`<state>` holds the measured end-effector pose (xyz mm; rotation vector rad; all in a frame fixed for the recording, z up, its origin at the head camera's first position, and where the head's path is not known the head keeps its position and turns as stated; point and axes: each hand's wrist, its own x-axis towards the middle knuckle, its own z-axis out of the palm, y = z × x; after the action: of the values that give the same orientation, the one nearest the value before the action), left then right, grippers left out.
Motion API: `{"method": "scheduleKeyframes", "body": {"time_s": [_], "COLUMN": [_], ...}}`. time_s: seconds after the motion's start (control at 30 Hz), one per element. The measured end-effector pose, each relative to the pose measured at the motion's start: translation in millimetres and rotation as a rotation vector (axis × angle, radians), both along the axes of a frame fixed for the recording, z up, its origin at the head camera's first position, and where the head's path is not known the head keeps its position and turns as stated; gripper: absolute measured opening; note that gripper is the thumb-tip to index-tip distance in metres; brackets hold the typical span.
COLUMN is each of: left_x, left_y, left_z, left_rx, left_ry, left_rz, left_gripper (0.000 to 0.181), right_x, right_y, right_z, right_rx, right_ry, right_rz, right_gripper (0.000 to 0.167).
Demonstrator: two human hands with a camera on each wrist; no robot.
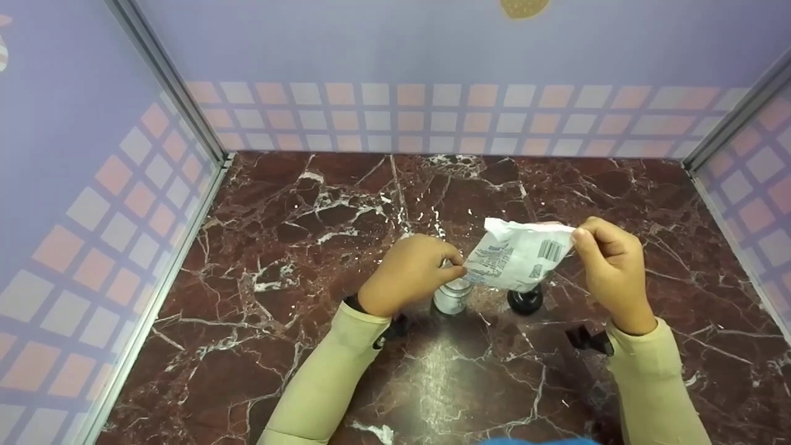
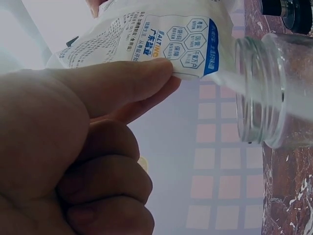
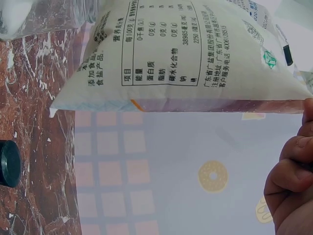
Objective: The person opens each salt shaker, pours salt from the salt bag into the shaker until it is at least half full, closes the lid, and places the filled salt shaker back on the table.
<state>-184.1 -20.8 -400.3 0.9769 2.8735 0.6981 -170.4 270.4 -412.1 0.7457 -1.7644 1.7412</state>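
A white printed salt bag (image 1: 525, 254) is held tilted between both hands. The left hand (image 1: 414, 272) pinches its lower left corner between thumb and forefinger, the other fingers curled, as the left wrist view shows. At the bag's upper right corner the right hand (image 1: 615, 269) pinches it. Under the left hand stands a clear glass jar (image 1: 452, 298) without a lid. White salt (image 2: 227, 82) streams from the bag's corner into the jar mouth (image 2: 247, 93). In the right wrist view the bag (image 3: 161, 54) shows its printed table.
A black round lid or knob-shaped object (image 1: 525, 301) stands right of the jar, partly behind the bag. The marble-patterned tabletop (image 1: 259, 346) carries scattered white bits. Tiled-pattern panels (image 1: 395, 55) enclose the back and both sides.
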Motion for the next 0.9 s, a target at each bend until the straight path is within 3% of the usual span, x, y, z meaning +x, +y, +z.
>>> {"method": "scheduleKeyframes", "body": {"time_s": [0.9], "left_x": [-0.6], "left_y": [0.7], "left_z": [-0.3], "left_rx": [-0.001], "left_ry": [0.028], "left_rz": [-0.001], "left_gripper": [0.02], "right_x": [0.3], "right_y": [-0.6], "right_z": [0.4], "right_rx": [0.014], "right_ry": [0.018], "right_rz": [-0.034], "right_gripper": [0.022]}}
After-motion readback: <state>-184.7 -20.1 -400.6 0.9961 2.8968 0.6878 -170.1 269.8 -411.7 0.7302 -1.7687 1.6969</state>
